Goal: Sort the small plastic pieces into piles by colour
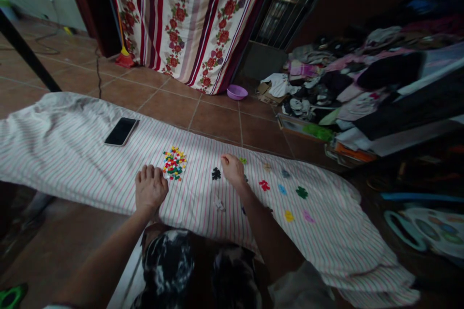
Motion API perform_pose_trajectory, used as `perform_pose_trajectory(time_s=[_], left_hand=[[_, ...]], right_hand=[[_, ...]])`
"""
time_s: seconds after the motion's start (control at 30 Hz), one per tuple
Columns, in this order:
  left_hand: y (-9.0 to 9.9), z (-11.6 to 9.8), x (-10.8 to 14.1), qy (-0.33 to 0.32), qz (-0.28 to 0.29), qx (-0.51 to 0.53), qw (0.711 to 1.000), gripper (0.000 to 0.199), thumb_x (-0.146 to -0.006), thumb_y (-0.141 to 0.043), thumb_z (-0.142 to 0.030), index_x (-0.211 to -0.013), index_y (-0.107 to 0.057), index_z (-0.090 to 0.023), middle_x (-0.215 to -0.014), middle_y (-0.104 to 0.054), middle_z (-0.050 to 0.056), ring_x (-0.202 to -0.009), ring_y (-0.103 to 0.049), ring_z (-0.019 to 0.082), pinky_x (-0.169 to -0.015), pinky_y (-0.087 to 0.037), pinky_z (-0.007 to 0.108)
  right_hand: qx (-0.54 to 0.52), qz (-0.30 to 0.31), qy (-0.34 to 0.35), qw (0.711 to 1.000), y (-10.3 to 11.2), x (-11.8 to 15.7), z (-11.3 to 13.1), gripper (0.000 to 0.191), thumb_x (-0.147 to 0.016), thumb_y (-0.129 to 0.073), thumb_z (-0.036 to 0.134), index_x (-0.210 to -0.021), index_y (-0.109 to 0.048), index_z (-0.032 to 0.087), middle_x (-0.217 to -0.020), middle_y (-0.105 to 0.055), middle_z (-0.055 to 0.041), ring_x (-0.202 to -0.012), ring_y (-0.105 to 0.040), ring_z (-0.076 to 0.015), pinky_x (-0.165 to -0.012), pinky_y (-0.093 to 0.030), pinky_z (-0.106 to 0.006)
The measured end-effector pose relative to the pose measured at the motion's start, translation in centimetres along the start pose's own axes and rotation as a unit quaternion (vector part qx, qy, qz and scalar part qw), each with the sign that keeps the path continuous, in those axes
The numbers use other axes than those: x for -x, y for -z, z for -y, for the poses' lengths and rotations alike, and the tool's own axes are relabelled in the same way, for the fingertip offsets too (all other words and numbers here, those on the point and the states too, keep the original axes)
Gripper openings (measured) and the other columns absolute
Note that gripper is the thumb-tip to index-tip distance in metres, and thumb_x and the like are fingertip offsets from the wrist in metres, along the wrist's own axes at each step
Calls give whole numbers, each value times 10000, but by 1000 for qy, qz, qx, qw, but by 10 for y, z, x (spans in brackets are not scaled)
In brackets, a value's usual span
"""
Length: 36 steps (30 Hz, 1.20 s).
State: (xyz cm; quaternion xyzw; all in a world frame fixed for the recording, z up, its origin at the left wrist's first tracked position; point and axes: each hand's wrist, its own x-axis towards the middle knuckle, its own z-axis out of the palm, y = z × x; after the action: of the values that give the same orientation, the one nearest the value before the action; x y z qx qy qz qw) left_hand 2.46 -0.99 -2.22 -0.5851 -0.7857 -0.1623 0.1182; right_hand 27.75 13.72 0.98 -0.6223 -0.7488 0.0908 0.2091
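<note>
Small mixed coloured pieces lie in a heap on a striped cloth. My left hand rests palm down just left of the heap, its fingers slightly apart. Further right, my right hand is closed with fingertips pinched; what it may hold is too small to see. Beside it lies a black cluster, with a white cluster nearer me. Separate colour groups spread to the right: red, blue, dark green, yellow and pink.
A phone lies on the cloth at the left. Beyond the cloth, a purple basin stands on the tiled floor below a flowered curtain. Piled clothes fill the right side. My knees are under the near edge.
</note>
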Motion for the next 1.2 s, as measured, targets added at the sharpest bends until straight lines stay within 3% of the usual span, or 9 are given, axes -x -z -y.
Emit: perform_pose_trajectory(time_s=[0.2,0.47,0.57,0.9,1.2], left_hand=[[0,0,0,5,3,12,1000,302,-874,-382,-284,-1018,-611,-150,-1170,-584,168,-1220,-449,334,-1009,-327,481],[0,0,0,0,-7,6,1000,300,-876,-380,-286,-1021,-605,-150,-1176,-586,171,-1219,-455,334,-1007,-333,475],[-1,1,0,-2,-10,1,1000,299,-885,-376,-288,-1016,-604,-145,-1186,-584,172,-1226,-450,336,-1013,-329,468],[-2,0,0,5,-3,3,1000,278,-863,-406,-277,-1013,-613,-168,-1158,-598,157,-1220,-457,323,-1008,-320,470],[0,0,0,3,-3,12,1000,278,-881,-375,-281,-988,-599,-157,-1158,-581,164,-1218,-450,334,-1006,-325,474]], right_hand=[[-66,12,82,994,-13,24,38,198,-893,-508,203,-937,-700,224,-908,-679,-33,-838,-613,-152,-775,-443,-232],[-120,108,150,975,-48,64,84,80,-871,-599,235,-919,-655,205,-859,-640,-19,-817,-609,-143,-776,-462,-241],[-97,126,153,975,-55,75,96,148,-855,-641,284,-978,-638,203,-912,-648,-33,-881,-613,-166,-802,-469,-266],[-51,80,140,986,-64,85,105,55,-897,-572,268,-931,-604,239,-905,-651,-26,-895,-608,-163,-790,-458,-255],[-29,67,122,990,-67,89,103,113,-871,-515,198,-933,-603,231,-902,-659,-36,-875,-605,-178,-770,-446,-262]])
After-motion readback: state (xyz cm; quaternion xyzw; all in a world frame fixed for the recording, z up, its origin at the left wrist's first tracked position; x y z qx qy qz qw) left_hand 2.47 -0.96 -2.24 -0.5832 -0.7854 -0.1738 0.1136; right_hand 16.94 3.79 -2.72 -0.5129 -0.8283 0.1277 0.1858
